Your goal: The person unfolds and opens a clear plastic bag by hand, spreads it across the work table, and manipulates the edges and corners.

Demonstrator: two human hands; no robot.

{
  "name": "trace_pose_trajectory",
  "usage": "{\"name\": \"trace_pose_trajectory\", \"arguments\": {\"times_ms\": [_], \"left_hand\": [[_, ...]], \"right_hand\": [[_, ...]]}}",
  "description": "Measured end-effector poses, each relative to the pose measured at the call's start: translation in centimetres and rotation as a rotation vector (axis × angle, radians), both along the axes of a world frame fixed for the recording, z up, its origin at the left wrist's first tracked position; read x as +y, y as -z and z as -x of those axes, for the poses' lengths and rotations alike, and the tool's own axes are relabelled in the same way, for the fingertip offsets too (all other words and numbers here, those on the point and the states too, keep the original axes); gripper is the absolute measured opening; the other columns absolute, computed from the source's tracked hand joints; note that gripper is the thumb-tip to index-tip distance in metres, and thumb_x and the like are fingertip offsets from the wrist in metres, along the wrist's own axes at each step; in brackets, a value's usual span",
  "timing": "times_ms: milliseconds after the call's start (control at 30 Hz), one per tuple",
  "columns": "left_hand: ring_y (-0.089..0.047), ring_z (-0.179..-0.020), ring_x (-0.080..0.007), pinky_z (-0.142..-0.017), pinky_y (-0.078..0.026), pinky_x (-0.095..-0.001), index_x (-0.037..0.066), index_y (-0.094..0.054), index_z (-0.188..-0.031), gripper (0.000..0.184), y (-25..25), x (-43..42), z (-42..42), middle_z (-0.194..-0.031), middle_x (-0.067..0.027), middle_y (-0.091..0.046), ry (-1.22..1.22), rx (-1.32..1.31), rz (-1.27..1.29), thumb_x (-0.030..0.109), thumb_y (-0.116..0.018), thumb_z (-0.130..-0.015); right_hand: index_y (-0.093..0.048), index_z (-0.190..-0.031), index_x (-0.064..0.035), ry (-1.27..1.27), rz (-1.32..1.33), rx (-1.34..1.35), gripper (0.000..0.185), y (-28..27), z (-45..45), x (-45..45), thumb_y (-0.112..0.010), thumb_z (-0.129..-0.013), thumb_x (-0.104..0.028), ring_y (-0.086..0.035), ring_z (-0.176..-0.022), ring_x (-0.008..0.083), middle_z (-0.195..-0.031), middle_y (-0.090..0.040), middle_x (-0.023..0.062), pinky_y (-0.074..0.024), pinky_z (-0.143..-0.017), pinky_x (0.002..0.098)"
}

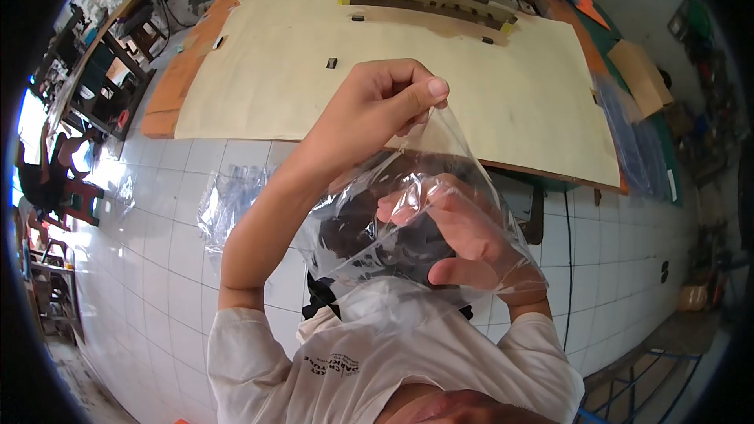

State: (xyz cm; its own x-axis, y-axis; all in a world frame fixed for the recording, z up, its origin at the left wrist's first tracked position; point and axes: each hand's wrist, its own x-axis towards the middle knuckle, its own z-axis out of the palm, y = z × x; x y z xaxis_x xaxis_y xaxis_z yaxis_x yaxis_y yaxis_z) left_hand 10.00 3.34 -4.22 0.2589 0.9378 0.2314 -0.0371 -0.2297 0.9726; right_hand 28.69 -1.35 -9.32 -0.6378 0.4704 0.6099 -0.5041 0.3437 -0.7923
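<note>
My left hand [389, 102] is raised over the near edge of the table, thumb and fingers pinching a corner of a clear plastic bag [353, 247]. The bag hangs down in front of my chest, creased and shiny. My right hand [463, 228] shows through the film, and appears to be inside the bag. Its fingers and thumb are spread apart, with the film lying over them. The bag's opening seems to lie around my right wrist, though its edge is hard to make out.
A table with a cream sheet [267, 55] stands ahead, holding a dark slotted bar [428, 6] with red parts. Clear plastic sheets [640, 145] and a cardboard box [640, 78] lie at right. More clear plastic [232, 200] is at left; a person [55, 173] sits farther off.
</note>
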Motion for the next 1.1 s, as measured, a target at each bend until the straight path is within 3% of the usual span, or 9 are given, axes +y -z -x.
{"name": "trace_pose_trajectory", "arguments": {"times_ms": [67, 300, 467, 600, 667, 867, 1100], "left_hand": [[-0.046, -0.061, -0.0055, -0.056, -0.037, -0.0226, 0.0, -0.064, -0.084, 0.032, -0.2, 0.0, 0.0, -0.068, 0.0021, -0.054, -0.023, 0.01, 0.005, 0.03, -0.061, -0.096], [-0.04, -0.057, -0.0032, -0.052, -0.032, -0.0212, 0.001, -0.063, -0.085, 0.034, -0.1, 0.3, -0.1, -0.063, 0.0054, -0.048, -0.058, -0.022, 0.006, 0.033, -0.061, -0.096], [-0.038, -0.058, -0.003, -0.052, -0.032, -0.0218, 0.001, -0.063, -0.086, 0.032, -0.4, 0.1, -0.1, -0.065, 0.005, -0.046, -0.036, -0.03, 0.069, 0.032, -0.062, -0.095], [-0.036, -0.055, -0.0018, -0.049, -0.027, -0.0212, 0.002, -0.062, -0.086, 0.036, -0.7, -0.3, -0.6, -0.06, 0.0076, -0.042, -0.038, 0.051, 0.028, 0.035, -0.059, -0.098], [-0.037, -0.055, -0.0021, -0.049, -0.028, -0.021, 0.002, -0.061, -0.086, 0.036, -0.7, -0.4, -0.5, -0.062, 0.0064, -0.045, -0.019, 0.037, -0.014, 0.035, -0.058, -0.098], [-0.043, -0.056, -0.0036, -0.051, -0.035, -0.02, 0.002, -0.06, -0.086, 0.033, -1.1, -1.7, -0.2, -0.075, 0.0001, -0.057, 0.121, -0.07, -0.036, 0.033, -0.056, -0.099], [-0.048, -0.06, -0.0042, -0.053, -0.038, -0.0205, 0.003, -0.058, -0.084, 0.028, -1.6, -2.4, -0.1, -0.078, -0.0011, -0.059, 0.241, -0.102, 0.042, 0.027, -0.058, -0.099]], "right_hand": [[-0.045, -0.136, -0.008, -0.101, 0.186, -0.04, 0.071, -0.4, 0.1, -0.1, -0.081, -0.076, -0.019, -0.052, -0.12, 0.0332, -0.12, -0.057, 0.0098, -0.0358, -0.107, 0.0539], [-0.039, -0.144, -0.0094, -0.198, 0.297, 0.038, 0.08, -0.9, 1.2, -0.5, -0.081, -0.076, -0.018, -0.051, -0.123, 0.0345, -0.127, -0.056, 0.0096, -0.0369, -0.105, 0.0533], [-0.027, -0.152, -0.0277, -0.272, 0.359, 0.154, 0.091, -0.3, 2.0, -0.6, -0.079, -0.079, -0.013, -0.053, -0.119, 0.0331, -0.133, -0.053, 0.0111, -0.0425, -0.099, 0.0495], [-0.025, -0.152, -0.0303, -0.289, 0.239, 0.167, 0.092, 0.1, 1.8, 0.3, -0.078, -0.079, -0.008, -0.054, -0.114, 0.0319, -0.128, -0.053, 0.0115, -0.0449, -0.096, 0.0484], [-0.026, -0.153, -0.0212, -0.276, 0.221, 0.185, 0.085, 0.1, 1.7, -0.1, -0.074, -0.083, -0.01, -0.055, -0.109, 0.0278, -0.122, -0.052, 0.0133, -0.0434, -0.096, 0.0441], [-0.04, -0.146, -0.035, -0.317, 0.168, -0.01, 0.074, -0.3, -1.0, -0.9, -0.074, -0.085, -0.012, -0.056, -0.104, 0.0279, -0.117, -0.049, 0.0138, -0.0452, -0.092, 0.0422], [-0.055, -0.135, -0.0249, -0.33, 0.203, -0.042, 0.056, -0.8, -1.8, -2.1, -0.072, -0.085, -0.006, -0.055, -0.108, 0.03, -0.112, -0.051, 0.0092, -0.0464, -0.092, 0.0465]]}}
